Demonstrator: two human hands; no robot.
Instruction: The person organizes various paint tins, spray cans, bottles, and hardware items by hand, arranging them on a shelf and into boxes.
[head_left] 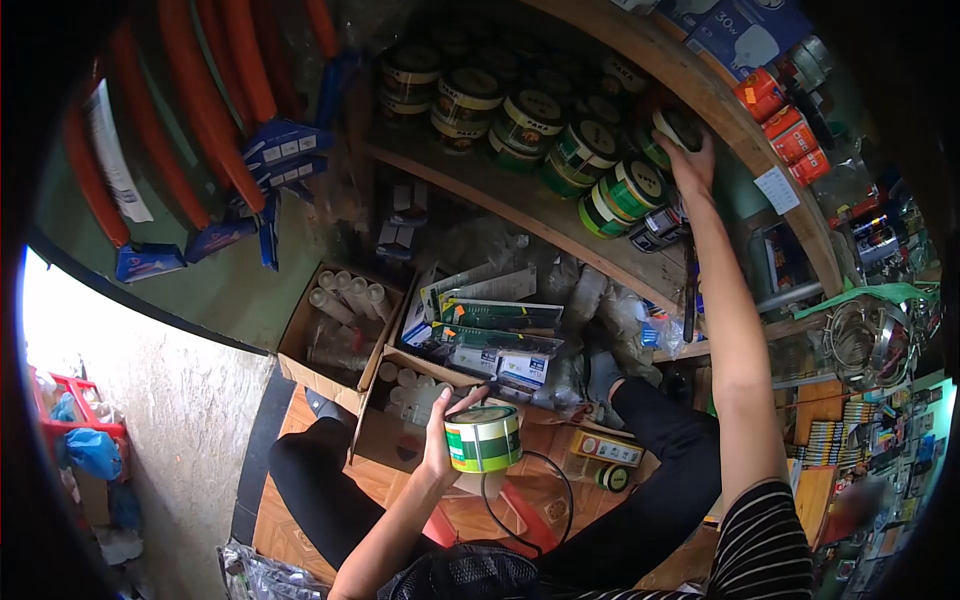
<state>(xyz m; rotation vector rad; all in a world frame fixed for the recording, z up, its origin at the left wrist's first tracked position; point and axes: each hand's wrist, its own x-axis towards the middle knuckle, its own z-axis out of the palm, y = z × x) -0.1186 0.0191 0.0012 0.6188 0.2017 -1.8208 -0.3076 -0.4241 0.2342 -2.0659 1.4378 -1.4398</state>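
Note:
My left hand (438,440) is wrapped round the side of a tin (483,441) with a green, white and lime label, held above my lap. A dark strip (468,399) lies by my fingers at the top of that tin; I cannot make out what it is. Reaching up to the right end of the wooden shelf (520,205), my right hand (690,160) grips a similar dark-topped tin (678,128). Next to it stand stacked tins (638,185) with green and white bands, in rows along the shelf.
Open cardboard boxes hold white tubes (352,295) and packaged goods (500,315) below the shelf. Orange-handled tools (215,100) hang at upper left. Orange-red tins (790,135) stand beyond the wooden edge at right. A yellow box (605,447) lies near my leg.

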